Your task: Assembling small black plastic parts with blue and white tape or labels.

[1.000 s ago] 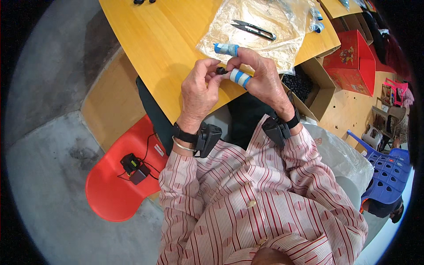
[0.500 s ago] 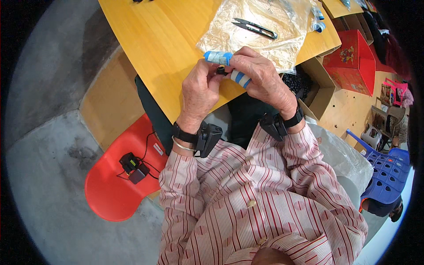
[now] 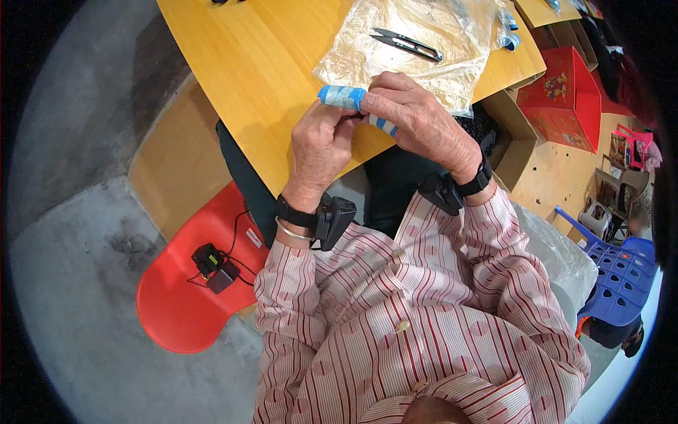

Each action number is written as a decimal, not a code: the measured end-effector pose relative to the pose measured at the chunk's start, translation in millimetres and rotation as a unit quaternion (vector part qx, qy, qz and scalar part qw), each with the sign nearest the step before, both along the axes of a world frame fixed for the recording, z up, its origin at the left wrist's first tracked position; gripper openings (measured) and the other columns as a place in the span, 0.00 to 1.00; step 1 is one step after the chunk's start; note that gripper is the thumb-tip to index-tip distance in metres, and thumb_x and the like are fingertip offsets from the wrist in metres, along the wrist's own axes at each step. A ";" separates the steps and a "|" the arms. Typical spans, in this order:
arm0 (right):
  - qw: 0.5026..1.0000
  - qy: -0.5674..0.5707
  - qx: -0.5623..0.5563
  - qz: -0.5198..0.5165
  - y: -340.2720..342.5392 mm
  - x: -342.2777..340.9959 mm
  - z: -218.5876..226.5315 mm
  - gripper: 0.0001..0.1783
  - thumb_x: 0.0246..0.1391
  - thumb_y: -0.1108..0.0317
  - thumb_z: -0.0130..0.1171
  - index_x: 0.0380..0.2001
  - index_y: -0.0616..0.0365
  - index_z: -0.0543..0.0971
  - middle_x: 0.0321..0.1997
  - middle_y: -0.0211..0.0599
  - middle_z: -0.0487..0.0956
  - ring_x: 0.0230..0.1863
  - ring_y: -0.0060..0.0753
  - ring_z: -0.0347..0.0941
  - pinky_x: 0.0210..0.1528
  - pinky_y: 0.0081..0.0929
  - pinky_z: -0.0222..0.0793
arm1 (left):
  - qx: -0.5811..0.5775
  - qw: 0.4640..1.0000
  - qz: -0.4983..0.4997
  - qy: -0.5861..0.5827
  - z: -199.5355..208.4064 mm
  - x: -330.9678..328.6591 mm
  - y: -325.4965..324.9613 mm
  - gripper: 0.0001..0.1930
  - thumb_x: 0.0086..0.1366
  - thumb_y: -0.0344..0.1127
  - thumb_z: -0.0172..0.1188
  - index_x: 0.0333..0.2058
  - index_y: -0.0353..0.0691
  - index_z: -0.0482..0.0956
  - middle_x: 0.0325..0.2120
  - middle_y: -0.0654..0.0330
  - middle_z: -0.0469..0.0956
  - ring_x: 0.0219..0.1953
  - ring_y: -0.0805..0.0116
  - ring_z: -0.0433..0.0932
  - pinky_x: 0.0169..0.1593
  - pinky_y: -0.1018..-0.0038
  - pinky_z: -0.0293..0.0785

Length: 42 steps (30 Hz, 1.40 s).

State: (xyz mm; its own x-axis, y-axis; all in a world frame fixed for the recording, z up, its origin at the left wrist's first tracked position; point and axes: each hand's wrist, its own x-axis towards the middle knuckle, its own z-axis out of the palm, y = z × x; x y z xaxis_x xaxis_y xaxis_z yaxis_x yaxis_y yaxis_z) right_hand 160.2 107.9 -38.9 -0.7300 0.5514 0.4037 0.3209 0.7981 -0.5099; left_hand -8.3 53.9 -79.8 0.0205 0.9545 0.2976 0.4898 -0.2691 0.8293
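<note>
Over the table's near edge my two hands meet. My right hand (image 3: 417,116) is closed around a short blue-and-white tube-like piece (image 3: 342,97), which points left above my left fingers. A second blue-and-white striped piece (image 3: 383,125) shows under the right fingers; whether the two are joined is hidden. My left hand (image 3: 321,138) is closed in a pinch against the right fingertips. Only a sliver of something dark shows between the hands. Beyond them, black thread snips (image 3: 407,44) lie on a clear plastic bag (image 3: 452,67).
More blue-and-white pieces (image 3: 511,41) lie on the table (image 3: 247,78) at the right. An open cardboard box (image 3: 519,138) and a red box (image 3: 561,99) stand right of it. A red chair (image 3: 176,304) with black devices is at left, a blue stool (image 3: 621,279) at right.
The blue-and-white piece has shifted slightly left with my right fingers. My right hand now covers more of the lower striped piece, and the dark thing between my hands is mostly hidden.
</note>
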 end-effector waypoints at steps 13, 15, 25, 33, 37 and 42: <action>0.996 -0.041 0.003 -0.074 1.0 5.6 -4.1 0.26 0.36 0.76 0.61 0.44 0.58 0.69 0.32 0.36 0.73 0.37 0.43 0.69 0.39 0.34 0.69 | 0.084 0.994 -0.017 0.062 -2.6 4.1 4.0 0.07 0.50 0.20 0.60 0.29 0.36 0.77 0.27 0.57 0.78 0.29 0.60 0.77 0.34 0.70 0.73; 0.996 -0.035 -0.004 -0.079 0.1 6.7 -5.0 0.26 0.37 0.75 0.62 0.44 0.58 0.69 0.32 0.36 0.74 0.36 0.42 0.70 0.38 0.34 0.69 | 0.078 0.994 -0.017 0.069 0.3 3.5 3.1 0.07 0.50 0.20 0.61 0.29 0.36 0.76 0.27 0.57 0.78 0.29 0.60 0.77 0.34 0.71 0.74; 0.938 -0.037 -0.318 -0.132 -14.5 22.1 7.7 0.26 0.46 0.56 0.69 0.44 0.61 0.76 0.36 0.34 0.79 0.37 0.26 0.75 0.39 0.26 0.73 | -0.007 0.995 0.022 -0.102 24.8 5.5 -17.4 0.06 0.54 0.22 0.62 0.31 0.36 0.76 0.26 0.59 0.78 0.26 0.66 0.78 0.32 0.76 0.74; 0.846 0.154 -0.509 -0.033 -31.6 19.3 4.6 0.30 0.44 0.50 0.68 0.45 0.62 0.77 0.36 0.35 0.78 0.38 0.26 0.72 0.40 0.30 0.72 | 0.036 0.998 -0.036 -0.037 61.5 -2.0 -26.2 0.10 0.51 0.21 0.62 0.33 0.37 0.76 0.30 0.57 0.78 0.30 0.62 0.78 0.34 0.72 0.74; 0.867 0.095 -0.489 -0.021 -34.0 14.3 13.5 0.28 0.42 0.55 0.71 0.42 0.63 0.77 0.33 0.34 0.77 0.36 0.22 0.71 0.34 0.25 0.74 | 0.100 0.991 -0.079 0.030 66.7 -3.9 -28.3 0.12 0.48 0.19 0.61 0.33 0.37 0.75 0.30 0.56 0.77 0.31 0.57 0.76 0.36 0.68 0.73; 0.871 0.098 -0.479 -0.040 -40.0 8.9 26.0 0.27 0.41 0.55 0.72 0.39 0.64 0.77 0.30 0.33 0.77 0.33 0.21 0.72 0.33 0.23 0.74 | 0.115 0.986 -0.099 0.066 72.4 -5.3 -30.9 0.12 0.47 0.19 0.60 0.33 0.37 0.76 0.31 0.56 0.77 0.32 0.57 0.76 0.35 0.68 0.74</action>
